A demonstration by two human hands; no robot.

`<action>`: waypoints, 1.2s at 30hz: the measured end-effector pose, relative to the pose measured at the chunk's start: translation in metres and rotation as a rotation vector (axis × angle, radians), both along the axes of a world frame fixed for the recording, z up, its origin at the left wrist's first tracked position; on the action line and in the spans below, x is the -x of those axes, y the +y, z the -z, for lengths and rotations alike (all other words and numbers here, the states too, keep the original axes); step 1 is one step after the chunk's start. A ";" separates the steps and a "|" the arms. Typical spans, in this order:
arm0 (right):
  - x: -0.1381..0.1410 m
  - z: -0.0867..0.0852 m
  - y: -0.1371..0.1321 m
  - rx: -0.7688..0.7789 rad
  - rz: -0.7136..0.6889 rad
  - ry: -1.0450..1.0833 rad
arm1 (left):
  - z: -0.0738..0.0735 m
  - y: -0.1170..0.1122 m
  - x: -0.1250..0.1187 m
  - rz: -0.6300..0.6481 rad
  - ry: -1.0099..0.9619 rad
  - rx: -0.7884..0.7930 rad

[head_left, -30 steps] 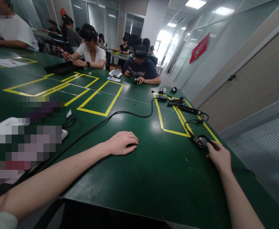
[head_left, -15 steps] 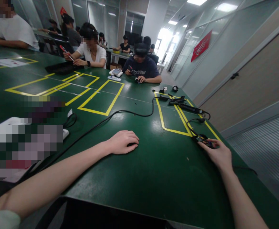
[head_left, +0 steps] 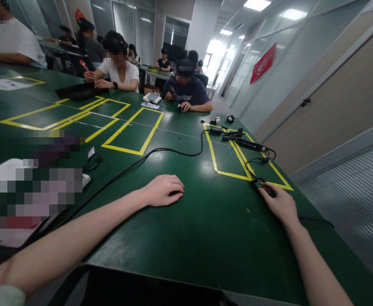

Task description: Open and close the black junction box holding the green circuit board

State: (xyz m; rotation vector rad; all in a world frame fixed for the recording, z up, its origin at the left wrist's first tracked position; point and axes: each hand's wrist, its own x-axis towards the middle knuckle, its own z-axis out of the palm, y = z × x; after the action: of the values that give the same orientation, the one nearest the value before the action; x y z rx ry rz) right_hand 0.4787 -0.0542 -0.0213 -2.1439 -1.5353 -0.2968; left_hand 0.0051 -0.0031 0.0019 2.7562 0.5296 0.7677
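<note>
My left hand (head_left: 163, 190) rests palm down on the green table, its fingers loosely bent and a small gap under the thumb. Nothing shows in it. Near the table's right edge, my right hand (head_left: 280, 203) has its thumb and fingers around a small black device (head_left: 263, 185) with some coloured parts; its exact kind is not clear. Just beyond it, a thin black cable (head_left: 249, 166) runs up towards a long black rod-like tool (head_left: 250, 145). My palm hides part of the device.
Yellow tape (head_left: 232, 175) outlines rectangles on the green table (head_left: 186, 246). A long black cord (head_left: 160, 149) crosses from lower left to a black block (head_left: 216, 131). Blurred-out items lie at left. Across the table, one person (head_left: 188, 91) handles small parts; another works over a black tray (head_left: 76, 91).
My right hand has shifted slightly left, with its fingers closer over the black device. My left hand stays in place. The whole view has moved a little.
</note>
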 end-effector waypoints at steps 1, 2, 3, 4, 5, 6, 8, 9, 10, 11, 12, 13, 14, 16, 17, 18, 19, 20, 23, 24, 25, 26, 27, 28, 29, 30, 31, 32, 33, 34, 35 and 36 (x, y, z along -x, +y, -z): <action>0.008 -0.001 0.001 0.017 0.003 -0.003 | 0.000 0.000 -0.001 0.000 0.003 0.001; 0.019 -0.002 0.001 0.026 -0.001 -0.011 | 0.001 0.000 -0.001 0.001 0.006 0.007; 0.032 -0.003 0.001 0.022 -0.021 -0.025 | 0.001 0.000 -0.002 0.003 0.008 0.014; 0.047 -0.004 0.000 0.013 -0.054 -0.039 | 0.001 0.000 -0.002 0.009 0.012 0.020; 0.065 -0.005 -0.002 0.003 -0.102 -0.043 | 0.001 0.001 -0.002 0.003 0.014 0.026; 0.085 -0.007 -0.004 -0.007 -0.166 -0.038 | 0.000 0.001 -0.002 0.001 0.011 0.030; 0.128 -0.010 -0.010 -0.009 -0.361 0.013 | -0.001 0.000 -0.002 -0.010 -0.012 0.023; 0.150 -0.012 -0.013 0.003 -0.487 0.056 | -0.002 -0.001 -0.002 -0.013 -0.032 0.013; 0.171 -0.014 -0.016 0.020 -0.619 0.097 | -0.003 -0.002 -0.003 -0.012 -0.054 0.001; 0.191 -0.016 -0.019 0.041 -0.752 0.132 | -0.004 -0.003 -0.003 -0.004 -0.071 -0.009; 0.208 -0.018 -0.021 0.072 -0.876 0.155 | -0.005 -0.004 -0.004 0.009 -0.081 -0.013; 0.222 -0.020 -0.022 0.104 -0.987 0.169 | -0.006 -0.006 -0.005 0.023 -0.081 -0.009; 0.233 -0.021 -0.023 0.125 -1.079 0.171 | -0.007 -0.007 -0.005 0.035 -0.071 0.000; 0.245 -0.023 -0.023 0.135 -1.170 0.164 | -0.008 -0.009 -0.006 0.016 -0.051 0.017; 0.247 -0.023 -0.023 0.126 -1.182 0.159 | -0.009 -0.009 -0.006 0.001 -0.045 0.022; 0.246 -0.023 -0.023 0.112 -1.178 0.157 | -0.009 -0.009 -0.005 -0.004 -0.041 0.025; 0.244 -0.023 -0.023 0.096 -1.167 0.156 | -0.009 -0.009 -0.005 0.002 -0.036 0.026; 0.241 -0.023 -0.024 0.079 -1.153 0.160 | -0.008 -0.008 -0.004 0.012 -0.032 0.025; 0.230 -0.024 -0.026 0.027 -1.111 0.190 | -0.006 -0.008 -0.002 0.023 -0.023 0.039; 0.228 -0.025 -0.027 0.014 -1.096 0.202 | -0.005 -0.009 -0.002 0.015 -0.023 0.049; 0.225 -0.025 -0.027 0.003 -1.082 0.212 | -0.004 -0.009 -0.002 0.004 -0.021 0.061; 0.224 -0.025 -0.026 -0.002 -1.067 0.221 | -0.004 -0.009 -0.002 -0.008 -0.017 0.071; 0.223 -0.025 -0.025 0.001 -1.048 0.228 | -0.004 -0.009 -0.003 -0.019 -0.010 0.079; 0.223 -0.025 -0.024 0.009 -1.025 0.235 | -0.004 -0.009 -0.003 -0.028 -0.001 0.086; 0.223 -0.024 -0.022 0.020 -0.999 0.243 | -0.004 -0.009 -0.002 -0.037 0.010 0.092; 0.224 -0.023 -0.020 0.029 -0.969 0.250 | -0.005 -0.009 -0.002 -0.047 0.020 0.097; 0.225 -0.021 -0.018 0.036 -0.942 0.255 | -0.005 -0.008 -0.002 -0.058 0.030 0.098; 0.226 -0.020 -0.015 0.039 -0.923 0.257 | -0.006 -0.007 -0.001 -0.072 0.039 0.096; 0.228 -0.019 -0.013 0.038 -0.916 0.258 | -0.006 -0.007 -0.001 -0.087 0.048 0.092; 0.229 -0.018 -0.011 0.032 -0.921 0.257 | -0.006 -0.006 0.000 -0.101 0.057 0.082; 0.230 -0.017 -0.009 0.025 -0.934 0.256 | -0.006 -0.006 0.000 -0.119 0.066 0.075; 0.231 -0.017 -0.008 0.016 -0.950 0.253 | -0.005 -0.005 0.001 -0.126 0.069 0.069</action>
State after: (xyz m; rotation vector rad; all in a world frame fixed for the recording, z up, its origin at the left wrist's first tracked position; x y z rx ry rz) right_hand 0.2479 -0.0624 -0.0041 -1.1798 -2.1610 0.2992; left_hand 0.0042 -0.0085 0.0069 2.7146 0.7357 0.6695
